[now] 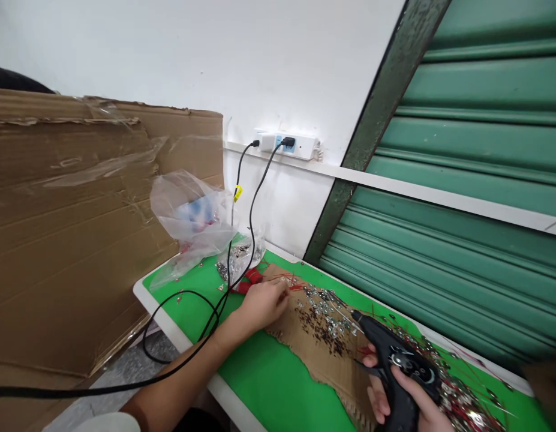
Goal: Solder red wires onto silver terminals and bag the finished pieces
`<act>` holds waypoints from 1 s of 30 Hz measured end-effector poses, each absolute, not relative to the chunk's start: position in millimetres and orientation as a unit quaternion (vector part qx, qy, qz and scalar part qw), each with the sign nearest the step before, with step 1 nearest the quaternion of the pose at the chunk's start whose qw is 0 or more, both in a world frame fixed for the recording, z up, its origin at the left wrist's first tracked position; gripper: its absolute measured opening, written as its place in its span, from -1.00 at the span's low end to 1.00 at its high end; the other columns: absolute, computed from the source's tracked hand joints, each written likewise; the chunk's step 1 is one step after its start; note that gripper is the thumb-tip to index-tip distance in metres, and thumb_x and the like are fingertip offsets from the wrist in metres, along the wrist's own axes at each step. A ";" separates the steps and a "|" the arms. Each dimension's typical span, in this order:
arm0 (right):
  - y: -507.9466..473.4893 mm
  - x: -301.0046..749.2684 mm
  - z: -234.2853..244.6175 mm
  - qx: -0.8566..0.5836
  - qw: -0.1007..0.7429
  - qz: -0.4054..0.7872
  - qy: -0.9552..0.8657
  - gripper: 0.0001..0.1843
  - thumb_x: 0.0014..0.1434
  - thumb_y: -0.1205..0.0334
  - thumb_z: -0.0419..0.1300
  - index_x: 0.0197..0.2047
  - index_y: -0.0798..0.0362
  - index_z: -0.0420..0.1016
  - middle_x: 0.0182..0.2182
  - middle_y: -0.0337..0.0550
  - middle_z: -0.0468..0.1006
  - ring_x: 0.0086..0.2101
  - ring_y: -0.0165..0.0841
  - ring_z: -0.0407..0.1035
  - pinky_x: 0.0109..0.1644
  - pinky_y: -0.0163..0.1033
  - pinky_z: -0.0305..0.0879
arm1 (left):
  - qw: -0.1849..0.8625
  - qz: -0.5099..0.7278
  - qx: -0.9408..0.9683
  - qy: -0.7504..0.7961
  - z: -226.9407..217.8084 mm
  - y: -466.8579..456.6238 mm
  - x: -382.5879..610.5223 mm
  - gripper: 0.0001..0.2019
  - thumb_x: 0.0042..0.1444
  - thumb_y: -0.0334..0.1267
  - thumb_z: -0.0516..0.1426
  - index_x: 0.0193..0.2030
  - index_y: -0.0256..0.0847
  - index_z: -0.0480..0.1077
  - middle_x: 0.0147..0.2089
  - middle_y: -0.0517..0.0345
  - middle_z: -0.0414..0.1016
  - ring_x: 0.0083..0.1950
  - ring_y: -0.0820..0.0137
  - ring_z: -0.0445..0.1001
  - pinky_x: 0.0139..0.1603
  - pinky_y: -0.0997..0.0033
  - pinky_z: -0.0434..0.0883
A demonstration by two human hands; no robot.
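Note:
My left hand [269, 299] rests over the far end of a cardboard sheet [290, 333], its fingers curled and pressed together. Thin red wires [298, 287] lie right beside its fingertips; what they pinch is hidden. In my right hand [419, 396] is a black soldering gun [390, 348], gripped by its handle. Its narrow tip points away to the left, over small round metal pieces [325, 303] scattered on the cardboard. Closer to me lie many small dark parts [325, 336]. Red-handled pliers or cutters [248, 281] lie behind my left hand.
A green-topped table [282, 378] carries a heap of metal pieces with red wires [466, 396] on the right. Clear plastic bags [192, 210] stand at the back left beside a large cardboard box [102, 240]. Black cables [252, 210] hang from a power strip [300, 146] across my left forearm.

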State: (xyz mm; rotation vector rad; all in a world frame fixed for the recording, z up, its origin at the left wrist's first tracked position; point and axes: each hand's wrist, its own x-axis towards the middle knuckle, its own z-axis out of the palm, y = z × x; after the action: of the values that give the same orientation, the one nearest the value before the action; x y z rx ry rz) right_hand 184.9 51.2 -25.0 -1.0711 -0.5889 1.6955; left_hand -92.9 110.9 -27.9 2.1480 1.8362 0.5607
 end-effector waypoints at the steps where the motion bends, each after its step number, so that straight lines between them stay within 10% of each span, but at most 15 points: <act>1: 52.2 182.0 -27.5 -0.449 0.489 0.706 -0.248 -0.56 -0.08 0.09 0.43 -0.12 0.03 0.51 -0.44 -0.17 0.52 -0.63 -0.44 0.20 -0.59 -0.31 0.22 | 0.145 0.185 0.738 0.632 -31.5 108.8 -94.1 -0.88 0.21 -0.25 0.06 -0.22 -0.14 0.42 -0.18 0.14 0.54 -0.16 0.36 0.48 -0.22 0.47 0.36; 7: 58.7 169.9 -41.7 -0.507 0.410 0.714 -0.255 -0.53 -0.12 -0.12 0.43 -0.29 0.11 0.60 -0.74 -0.27 0.28 -0.71 -0.46 0.15 -0.65 -0.37 0.07 | 0.179 0.235 0.743 0.601 -51.4 109.6 -95.9 -0.87 0.17 -0.21 0.13 -0.29 -0.14 0.49 -0.21 0.16 0.57 -0.17 0.38 0.50 -0.22 0.49 0.36; 30: 61.4 170.6 -60.2 -0.558 0.376 0.678 -0.295 -0.55 -0.08 -0.13 0.39 -0.32 0.10 0.58 -0.73 -0.24 0.33 -0.71 -0.41 0.20 -0.64 -0.33 0.05 | 0.190 0.279 0.730 0.594 -53.5 118.0 -91.4 -0.87 0.15 -0.21 0.17 -0.31 -0.14 0.55 -0.23 0.19 0.61 -0.19 0.40 0.51 -0.23 0.49 0.36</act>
State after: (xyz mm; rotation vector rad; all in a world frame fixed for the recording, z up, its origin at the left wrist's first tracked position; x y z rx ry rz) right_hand 170.6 61.4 -60.2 -1.4273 -0.7557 1.7352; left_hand -91.4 118.0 -53.5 2.0511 1.6704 0.7832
